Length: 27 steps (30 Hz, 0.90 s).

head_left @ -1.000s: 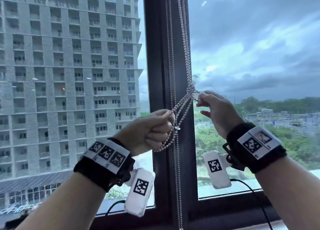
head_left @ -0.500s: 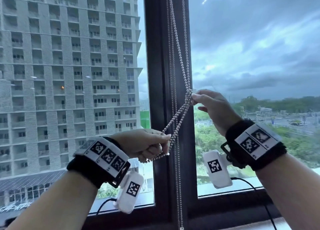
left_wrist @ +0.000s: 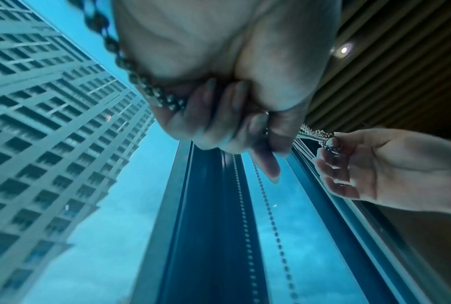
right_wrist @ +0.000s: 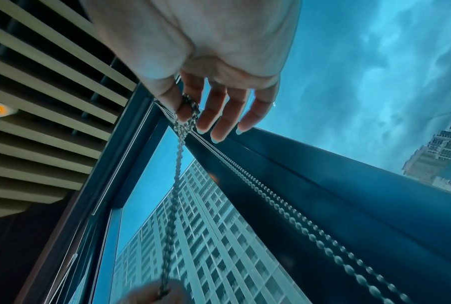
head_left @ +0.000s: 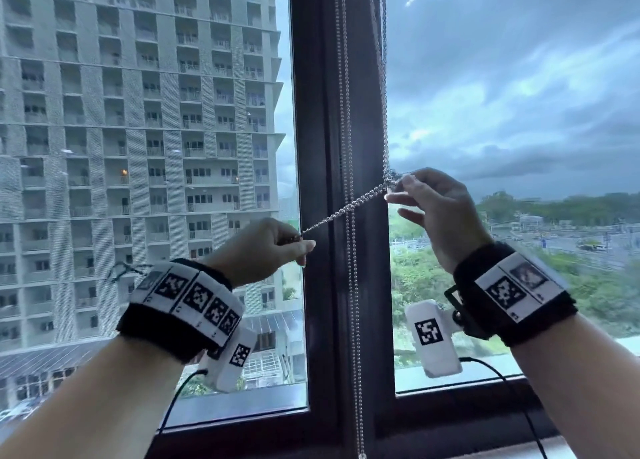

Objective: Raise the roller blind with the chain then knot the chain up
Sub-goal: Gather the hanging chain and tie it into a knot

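the roller blind itself is out of frame in every view; only its bead chain (head_left: 383, 77) shows, coming down from above the top edge of the head view in front of the dark window frame (head_left: 318, 147). at the level of the hands the chain bunches into a small tangle (head_left: 390, 178), too tight and too small to tell how the strands cross. from there a doubled run slants down and to the left, drawn straight between the two hands.

the left hand (head_left: 263, 247) is clenched on the low end of that run, fingers curled into the palm with the beads trapped under them; in the left wrist view the chain (left_wrist: 131, 74) passes blurred along the heel of the hand (left_wrist: 219, 115) and vanishes between the fingertips, so the exact grip is hidden. the right hand (head_left: 440, 212) pinches the tangle between thumb and forefinger, its other fingers spread loose and straight below. the right wrist view shows the beads (right_wrist: 190, 107) gathered at the thumb tip of that hand (right_wrist: 208, 86) and the run falling toward the other hand at the bottom edge, cut off.

a second pair of bead strands (head_left: 353, 285) hangs straight down the frame behind the slanted run, touched by neither hand, ending near the sill. both wrists wear black bands with printed markers and white camera pods. beyond the glass stand a tall apartment block (head_left: 138, 129), trees and a clouded sky.
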Motion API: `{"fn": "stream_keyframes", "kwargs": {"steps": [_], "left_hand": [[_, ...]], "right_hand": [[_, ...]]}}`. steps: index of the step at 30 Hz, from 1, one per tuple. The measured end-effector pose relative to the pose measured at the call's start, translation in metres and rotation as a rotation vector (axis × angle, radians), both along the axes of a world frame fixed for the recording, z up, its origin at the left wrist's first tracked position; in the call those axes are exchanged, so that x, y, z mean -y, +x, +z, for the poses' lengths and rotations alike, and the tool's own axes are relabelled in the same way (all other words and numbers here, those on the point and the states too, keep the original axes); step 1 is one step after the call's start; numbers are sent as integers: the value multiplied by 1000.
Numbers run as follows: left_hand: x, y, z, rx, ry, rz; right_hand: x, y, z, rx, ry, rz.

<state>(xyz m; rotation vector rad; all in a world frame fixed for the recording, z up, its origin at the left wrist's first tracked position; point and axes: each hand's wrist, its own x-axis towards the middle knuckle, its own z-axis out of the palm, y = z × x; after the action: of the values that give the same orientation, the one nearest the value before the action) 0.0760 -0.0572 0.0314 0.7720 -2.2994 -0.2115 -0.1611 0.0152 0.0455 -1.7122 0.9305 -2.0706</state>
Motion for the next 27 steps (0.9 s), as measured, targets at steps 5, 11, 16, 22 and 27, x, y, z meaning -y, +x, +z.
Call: {"fn": "stream_keyframes", "kwargs": {"steps": [5, 11, 16, 22, 27], "left_hand": [[-7, -18, -10, -62, 153, -198], [-11, -45, -31, 358, 122, -162], [-19, -51, -30, 382, 170, -254], [-25, -33, 6, 6, 281, -438], [-23, -30, 32, -332, 259, -501]], "right_hand": [[3, 2, 2, 123, -62, 82], [7, 13, -3, -180, -148, 45], [10, 13, -8, -704, -277, -338], [14, -8, -16, -969, -417, -895], [5, -9, -17, -972, -715, -822]]}}
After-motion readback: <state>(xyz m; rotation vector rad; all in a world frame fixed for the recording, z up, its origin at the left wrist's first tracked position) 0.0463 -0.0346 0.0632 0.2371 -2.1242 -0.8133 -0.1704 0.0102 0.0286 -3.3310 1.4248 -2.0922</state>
